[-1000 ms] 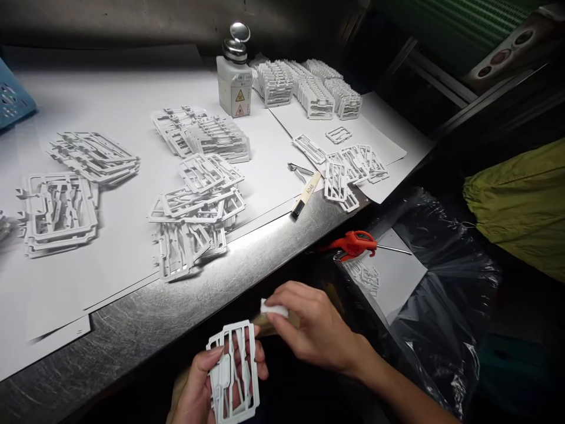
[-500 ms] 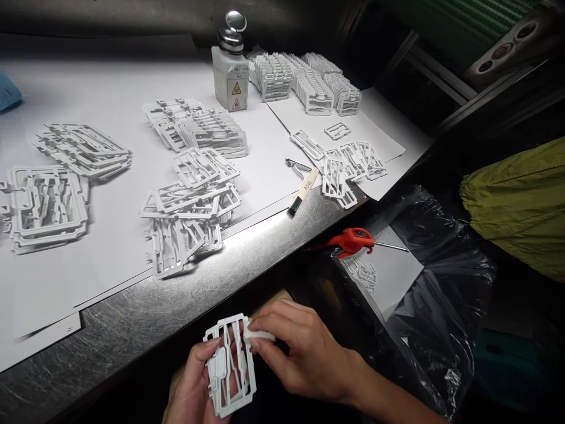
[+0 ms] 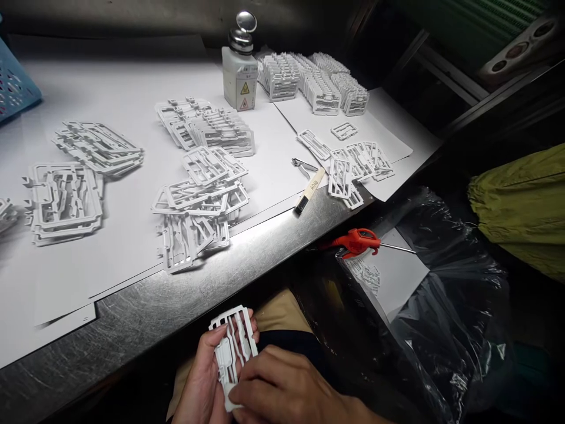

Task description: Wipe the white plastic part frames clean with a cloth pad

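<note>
My left hand (image 3: 200,377) is closed around a thin white plastic frame (image 3: 238,333) with long slots and thin bars, held tilted below the table edge. The thumb lies on the frame's left side and fingertips show behind its right side. My right hand (image 3: 286,383) is bent over the lower end of the same frame, fingers pinched together against it. The small white pad seen in these fingers half a second ago is now hidden behind them.
Piles of similar white frames (image 3: 200,197) lie on the paper-covered metal table (image 3: 145,306). A pump bottle (image 3: 239,79), cutting pliers (image 3: 304,168), a wooden-handled tool (image 3: 310,191) and a blue basket (image 3: 17,85) are there too. Right of my hands, a red air gun (image 3: 359,241) lies by black plastic sheeting (image 3: 454,330).
My right hand has slid from the frame's upper right edge down to its lower end. The white pad has gone out of sight. The view has shifted left, showing more of the blue basket.
</note>
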Motion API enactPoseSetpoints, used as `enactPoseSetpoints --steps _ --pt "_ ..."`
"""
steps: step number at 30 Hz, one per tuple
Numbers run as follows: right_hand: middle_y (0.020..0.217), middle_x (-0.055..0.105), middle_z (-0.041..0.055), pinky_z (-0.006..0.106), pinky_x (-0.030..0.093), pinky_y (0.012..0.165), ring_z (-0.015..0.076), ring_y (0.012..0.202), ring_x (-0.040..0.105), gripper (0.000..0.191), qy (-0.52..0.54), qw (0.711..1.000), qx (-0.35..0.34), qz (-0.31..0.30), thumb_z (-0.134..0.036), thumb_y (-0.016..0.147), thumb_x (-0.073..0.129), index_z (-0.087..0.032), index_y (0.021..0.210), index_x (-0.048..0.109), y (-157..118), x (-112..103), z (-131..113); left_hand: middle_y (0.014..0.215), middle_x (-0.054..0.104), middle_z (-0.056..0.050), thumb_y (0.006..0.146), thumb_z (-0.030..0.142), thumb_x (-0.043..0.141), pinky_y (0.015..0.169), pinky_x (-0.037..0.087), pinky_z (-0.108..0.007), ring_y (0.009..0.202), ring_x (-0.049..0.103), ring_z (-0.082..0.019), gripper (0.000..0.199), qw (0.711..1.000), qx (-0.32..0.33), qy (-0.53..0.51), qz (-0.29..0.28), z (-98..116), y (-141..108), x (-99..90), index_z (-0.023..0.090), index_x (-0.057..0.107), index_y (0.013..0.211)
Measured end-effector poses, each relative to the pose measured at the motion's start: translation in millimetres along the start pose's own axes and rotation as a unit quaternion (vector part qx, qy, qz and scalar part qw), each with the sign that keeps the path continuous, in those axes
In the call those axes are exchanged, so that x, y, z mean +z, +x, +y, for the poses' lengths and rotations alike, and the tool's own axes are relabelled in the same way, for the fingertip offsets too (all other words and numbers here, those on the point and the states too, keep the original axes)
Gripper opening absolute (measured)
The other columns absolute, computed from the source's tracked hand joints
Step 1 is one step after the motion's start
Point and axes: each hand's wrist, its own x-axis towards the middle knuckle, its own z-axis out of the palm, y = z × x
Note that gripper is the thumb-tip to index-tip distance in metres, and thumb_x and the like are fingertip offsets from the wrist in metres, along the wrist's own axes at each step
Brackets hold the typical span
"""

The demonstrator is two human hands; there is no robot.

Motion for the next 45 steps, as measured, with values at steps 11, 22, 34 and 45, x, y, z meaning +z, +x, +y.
enactPoseSetpoints --steps 11,22,34,45 --pt "0.083 0.062 0.0060 0.023 0.047 0.070 0.0145 0.076 0.060 0.020 0.122 0.980 0.159 0.020 -0.007 0.073 0.063 -0.012 0.092 0.065 -4 -27 -2 0.095 0.067 -0.011 0.083 0.028 0.046 0.073 0.053 -0.027 0.093 0.060 -0.022 0.030 1.000 0.016 -0.003 0.012 9 -15 14.6 0.010 0.061 0.101" --pt "0.091 0.061 0.0074 0.023 0.048 0.074 0.0155 0.082 0.059 0.020 0.161 0.976 0.129 0.075 -0.009 0.076 0.060 -0.012 0.096 0.063 11 0 -4 0.083 0.064 -0.004 0.080 0.031 0.050 0.059 0.050 -0.017 0.081 0.059 -0.016 0.022 0.999 0.041 -0.024 0.005 5 -11 11.0 0.015 0.064 0.086" --pt "0.081 0.061 0.0066 0.025 0.049 0.066 0.0155 0.071 0.058 0.015 0.083 0.992 0.084 0.044 -0.010 0.076 0.057 -0.012 0.090 0.062 10 7 -1 0.090 0.064 -0.004 0.074 0.035 0.060 0.066 0.049 -0.018 0.091 0.057 -0.018 0.029 0.994 0.083 -0.010 0.070 -1 -2 6.1 0.016 0.064 0.095" --pt "0.081 0.059 0.0088 0.025 0.050 0.068 0.0166 0.075 0.057 0.016 0.046 0.992 0.089 0.079 -0.008 0.077 0.054 -0.009 0.091 0.061 14 1 -3 0.080 0.060 -0.001 0.069 0.037 0.066 0.059 0.047 -0.016 0.080 0.056 -0.015 0.029 0.988 0.123 0.016 0.092 -1 -3 7.6 0.018 0.063 0.092"
